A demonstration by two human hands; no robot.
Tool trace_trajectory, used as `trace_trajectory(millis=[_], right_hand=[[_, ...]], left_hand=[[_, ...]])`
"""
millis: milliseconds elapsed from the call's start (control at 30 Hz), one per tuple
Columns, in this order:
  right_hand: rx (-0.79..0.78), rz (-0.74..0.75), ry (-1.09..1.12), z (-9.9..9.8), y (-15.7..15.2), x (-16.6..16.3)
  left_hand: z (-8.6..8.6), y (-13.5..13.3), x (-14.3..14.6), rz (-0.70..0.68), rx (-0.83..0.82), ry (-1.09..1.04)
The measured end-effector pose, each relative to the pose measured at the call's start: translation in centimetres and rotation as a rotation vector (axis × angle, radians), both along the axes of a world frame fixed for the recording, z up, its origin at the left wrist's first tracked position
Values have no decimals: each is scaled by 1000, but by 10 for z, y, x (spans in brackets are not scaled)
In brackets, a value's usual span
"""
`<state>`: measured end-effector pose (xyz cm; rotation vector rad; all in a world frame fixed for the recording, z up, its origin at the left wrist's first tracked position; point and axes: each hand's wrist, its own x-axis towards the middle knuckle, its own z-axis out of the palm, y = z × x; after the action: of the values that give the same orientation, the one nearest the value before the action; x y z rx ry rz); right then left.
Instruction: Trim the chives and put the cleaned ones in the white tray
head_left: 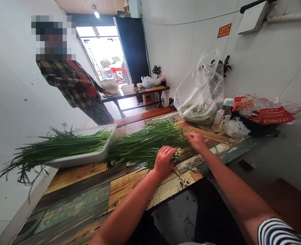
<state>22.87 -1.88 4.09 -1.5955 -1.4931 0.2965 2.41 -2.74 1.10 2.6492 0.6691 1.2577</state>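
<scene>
- Left hand: closed, fingers wrapped around the bundle of garlic chives near one end, with loose blades poking out past the knuckles.
- Right hand: partly open, fingers curled down onto the far side of the same bundle and touching the blades. Cannot tell whether it is gripping them or only resting there.
- Bundle: lying on the counter, between my hands and the tray, its blades fanning away from my left hand.
- White plastic tray: on the counter just beside the bundle, holding a second bunch of garlic chives, whose long tips hang over the tray's edge.
- Bamboo skewers: a flat spread on the counter just past my right hand, under the edge of the bundle.
- Clear plastic bag: upright against the wall, with greens inside.
- Bottle: white cap with a green band, standing just beside the bag.
- Red-printed plastic bag: further along, near the bottle.
- Striped sleeve: on my right arm.
- Co-worker in a plaid shirt: standing well apart, one hand at the edge of a second counter, which carries white containers.
</scene>
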Motion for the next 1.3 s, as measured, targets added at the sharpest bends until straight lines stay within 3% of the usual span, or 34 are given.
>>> trace_trajectory(millis=[133,233,433,500,700,833,933,1100,1200,1300], right_hand=[[-24,15,-459,-1,31,-11],[-2,29,-573,-7,30,-15],[136,314,-524,-14,-31,-20],[160,342,-473,-17,-47,-22],[26,355,-472,-22,-54,-19],[-22,399,-357,-18,-60,-15],[-21,337,-209,-14,-70,-1],[-106,11,2,-1,-81,25],[-183,-2,-17,4,-85,18],[-46,20,-170,2,-83,-1]], left_hand=[[-3,0,-2,32,-9,55],[-2,0,-2,69,2,58],[2,0,-1,24,77,-21],[1,0,0,-10,55,17],[0,-3,2,49,-15,261],[1,-4,3,29,-5,300],[1,-1,1,19,7,223],[-1,5,-3,89,-4,73],[-6,7,-4,88,-11,53],[-11,8,-3,69,3,39]])
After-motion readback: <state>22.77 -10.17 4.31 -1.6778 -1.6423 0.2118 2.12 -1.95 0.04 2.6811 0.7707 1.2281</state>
